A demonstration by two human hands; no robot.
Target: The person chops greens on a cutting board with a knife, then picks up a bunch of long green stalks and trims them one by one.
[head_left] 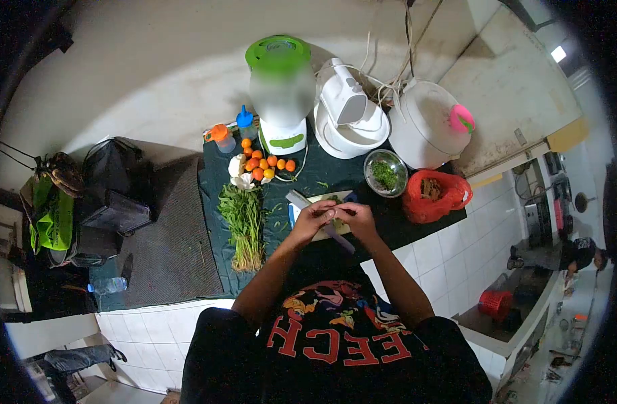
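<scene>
- Risk, as judged: the long grey knife (340, 240) lies slantwise across the cutting board (320, 236), beneath your hands; a dropped wrist could meet its edge or knock it askew.
- Cause: your left hand (314, 221) and right hand (357, 219) work close above it, and its near end juts past the board.
- Second risk: loose bits could scatter onto the dark cloth (292, 264) if your fingers part off the board; some green scraps lie there already.
- Grip: fingertips of both hands meet in a pinch. You can't tell from this view what, if anything, they grip; the fingers mask it.
- Thing and place: a small green piece (335, 199) shows just beyond your fingertips, over the board's far part. Dull green, small, irregular.
- Nearby: uncut leafy bundle (243, 222) left of the board, roots towards you; chopped greens in the steel bowl (370, 184), right.
</scene>
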